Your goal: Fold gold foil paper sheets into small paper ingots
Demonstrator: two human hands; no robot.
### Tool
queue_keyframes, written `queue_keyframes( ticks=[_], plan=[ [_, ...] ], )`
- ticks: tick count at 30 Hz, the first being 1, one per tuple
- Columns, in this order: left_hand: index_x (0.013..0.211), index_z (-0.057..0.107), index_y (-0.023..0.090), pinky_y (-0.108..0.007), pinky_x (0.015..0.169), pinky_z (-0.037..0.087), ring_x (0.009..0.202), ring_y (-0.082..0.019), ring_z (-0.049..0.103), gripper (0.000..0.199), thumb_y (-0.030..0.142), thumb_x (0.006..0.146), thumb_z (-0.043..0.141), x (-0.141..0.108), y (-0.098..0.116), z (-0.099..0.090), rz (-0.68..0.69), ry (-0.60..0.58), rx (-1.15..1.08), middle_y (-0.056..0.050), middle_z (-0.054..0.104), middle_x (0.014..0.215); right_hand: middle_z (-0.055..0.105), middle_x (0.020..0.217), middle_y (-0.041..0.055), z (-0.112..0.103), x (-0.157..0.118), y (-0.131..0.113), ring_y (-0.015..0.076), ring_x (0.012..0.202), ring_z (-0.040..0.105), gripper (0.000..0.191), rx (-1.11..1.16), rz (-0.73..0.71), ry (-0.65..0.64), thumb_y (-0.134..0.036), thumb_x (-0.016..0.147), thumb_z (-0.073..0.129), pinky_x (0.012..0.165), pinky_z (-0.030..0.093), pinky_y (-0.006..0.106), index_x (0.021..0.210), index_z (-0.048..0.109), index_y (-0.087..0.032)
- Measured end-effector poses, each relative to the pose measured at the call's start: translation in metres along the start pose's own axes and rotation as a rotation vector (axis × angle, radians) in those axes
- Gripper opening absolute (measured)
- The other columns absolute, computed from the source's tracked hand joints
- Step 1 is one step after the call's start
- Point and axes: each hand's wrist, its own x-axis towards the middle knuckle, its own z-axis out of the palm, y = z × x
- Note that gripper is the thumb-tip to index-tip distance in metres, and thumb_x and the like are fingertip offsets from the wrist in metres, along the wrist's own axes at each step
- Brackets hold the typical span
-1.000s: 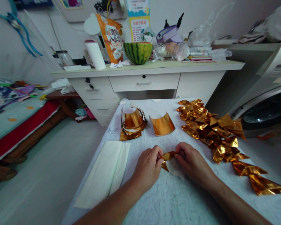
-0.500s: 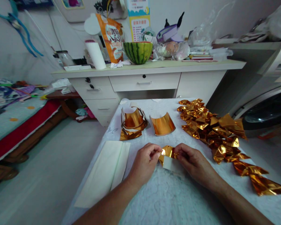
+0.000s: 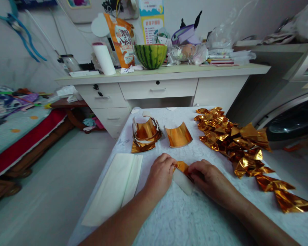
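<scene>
Between my two hands is a small sheet of gold foil paper (image 3: 181, 166) with a pale underside. My left hand (image 3: 161, 172) is closed on its left end, and my right hand (image 3: 207, 176) grips the right end, fingertips partly hidden. Beyond them lies a curved gold foil sheet (image 3: 179, 135). To its left sits a curled stack of gold foil sheets (image 3: 146, 134). Folded pale paper (image 3: 113, 188) lies flat left of my left arm. Along the right side spreads a heap of folded gold foil pieces (image 3: 228, 140).
The cloth-covered table (image 3: 195, 218) stands against a white desk (image 3: 159, 89). On the desk are a cut watermelon (image 3: 151, 56), an orange pouch (image 3: 122, 42) and a paper roll (image 3: 104, 58). A washing machine (image 3: 284, 102) stands at right, a bed (image 3: 23, 136) at left.
The foil between my hands has turned to slant down to the right, and less of its gold face shows. My right hand has shifted slightly left and down.
</scene>
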Motion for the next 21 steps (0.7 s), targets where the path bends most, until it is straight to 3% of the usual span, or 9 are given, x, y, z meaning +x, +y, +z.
queue_keyframes(
  ticks=[6, 11, 16, 21],
  plan=[
    [0.092, 0.065, 0.019, -0.035, 0.087, 0.045, 0.096, -0.021, 0.052, 0.018, 0.006, 0.084, 0.056, -0.001, -0.001, -0.001, 0.046, -0.004, 0.158, -0.004, 0.059, 0.099, 0.062, 0.081, 0.0042, 0.0, 0.002, -0.003, 0.0195, 0.081, 0.055, 0.019, -0.073, -0.069, -0.013, -0.009, 0.086, 0.051, 0.074, 0.043, 0.033, 0.079, 0.065, -0.02],
    [0.093, 0.064, 0.02, -0.032, 0.082, 0.046, 0.091, -0.019, 0.054, 0.022, 0.006, 0.089, 0.048, -0.002, -0.002, -0.001, 0.133, -0.097, 0.185, -0.003, 0.062, 0.092, 0.062, 0.081, 0.0022, 0.0, -0.001, -0.001, 0.018, 0.083, 0.055, 0.024, -0.02, -0.143, -0.046, -0.003, 0.084, 0.049, 0.074, 0.043, 0.031, 0.077, 0.063, -0.021],
    [0.098, 0.064, 0.021, -0.033, 0.084, 0.047, 0.094, -0.019, 0.055, 0.027, 0.003, 0.087, 0.047, -0.005, -0.002, -0.001, 0.171, -0.133, 0.181, -0.003, 0.063, 0.095, 0.061, 0.094, 0.0034, -0.007, -0.008, -0.005, 0.0197, 0.091, 0.054, 0.024, -0.013, -0.163, -0.136, -0.003, 0.077, 0.055, 0.081, 0.043, 0.034, 0.09, 0.061, -0.022],
    [0.092, 0.065, 0.02, -0.032, 0.087, 0.046, 0.095, -0.019, 0.054, 0.018, 0.008, 0.088, 0.051, -0.007, 0.004, -0.007, 0.167, -0.166, 0.142, -0.003, 0.061, 0.097, 0.058, 0.098, 0.005, -0.01, -0.01, -0.008, 0.0227, 0.093, 0.052, 0.029, -0.087, -0.144, -0.192, -0.006, 0.068, 0.06, 0.085, 0.042, 0.039, 0.093, 0.058, -0.021]
  ],
)
